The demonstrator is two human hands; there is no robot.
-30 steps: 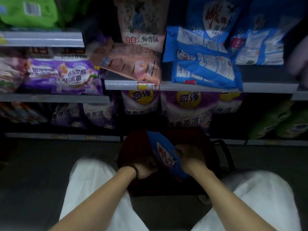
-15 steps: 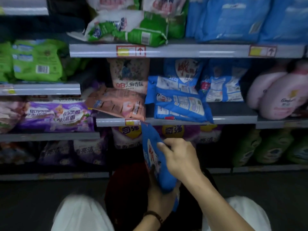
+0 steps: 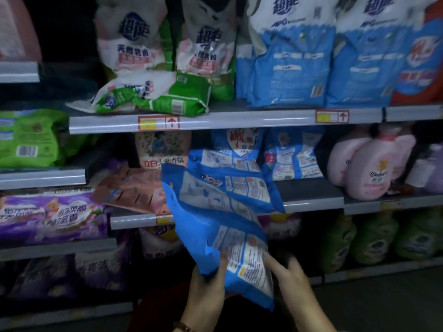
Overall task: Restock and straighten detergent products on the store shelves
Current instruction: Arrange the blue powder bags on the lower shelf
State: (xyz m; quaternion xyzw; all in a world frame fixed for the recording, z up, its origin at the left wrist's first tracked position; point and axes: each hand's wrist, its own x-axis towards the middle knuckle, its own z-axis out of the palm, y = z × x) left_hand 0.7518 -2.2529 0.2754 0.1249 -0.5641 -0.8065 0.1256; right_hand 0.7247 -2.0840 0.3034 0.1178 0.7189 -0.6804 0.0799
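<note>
We hold the blue bag (image 3: 211, 226) — left hand (image 3: 206, 291) grip closed on its bottom edge, right hand (image 3: 291, 281) fingers straight against it — shelf (image 3: 309, 200) above.

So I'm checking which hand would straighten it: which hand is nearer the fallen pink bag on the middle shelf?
Left. The left hand, gripping the blue bag from below, sits under and slightly right of the pink bag; the right hand lies farther right.

Right hand (image 3: 291, 279) motion-blurred, left hand's fingers hidden behind blue bag (image 3: 215, 226)
</note>
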